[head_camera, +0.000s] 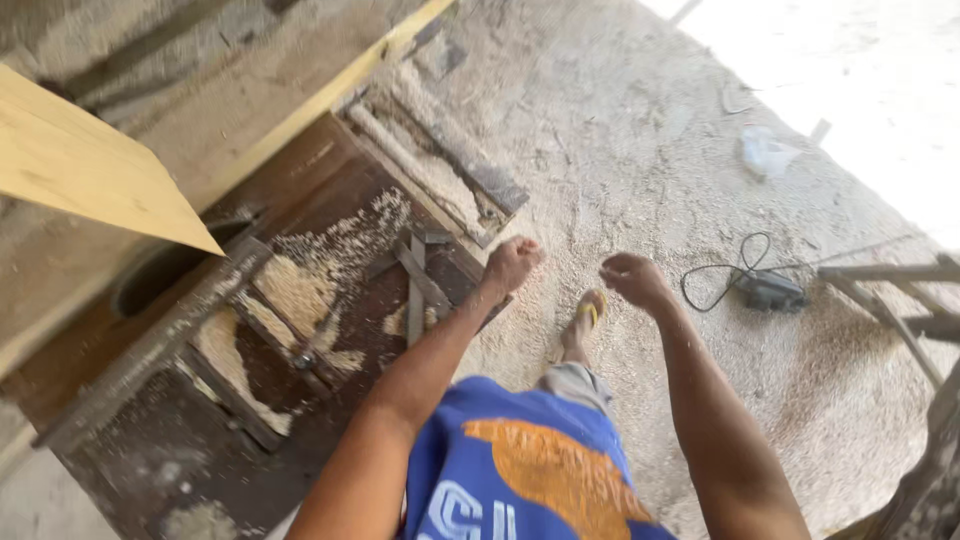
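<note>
My left hand (511, 263) is a closed fist with nothing visible in it, held over the right edge of a dark wooden workbench (150, 460). My right hand (634, 277) is also curled shut and empty, out over the sawdust-covered floor (620, 150). The two hands are a short way apart at about the same height. Below them show my blue and orange shirt (530, 480) and one foot in a yellow sandal (588, 312).
Sawdust lies in patches on the bench. A pale plywood sheet (80, 165) juts in at upper left. A black power tool with a looped cord (765, 288) lies on the floor at right, beside wooden frame pieces (890, 290). A white scrap (765, 152) lies farther off.
</note>
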